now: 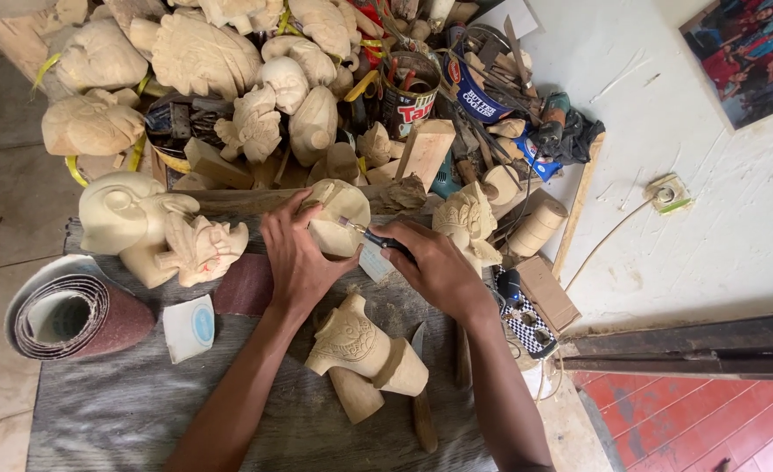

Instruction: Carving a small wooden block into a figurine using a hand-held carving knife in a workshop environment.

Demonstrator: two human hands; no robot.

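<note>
Nearest the camera, a carved wooden figure [365, 354] is laid on the grey cloth [142, 411], between both forearms. Beyond, a heap of pale carvings [203, 61] is piled, crowding the work. Left of it, a sandpaper roll [72, 316] is seen. A small carving [338, 218] is gripped by the left hand [299, 258], fingers curled round it. A knife [373, 238] is clenched in the right hand [439, 271], tip touching the carving.

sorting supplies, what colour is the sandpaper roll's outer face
Reddish brown on the sandpaper roll, head view.
</note>
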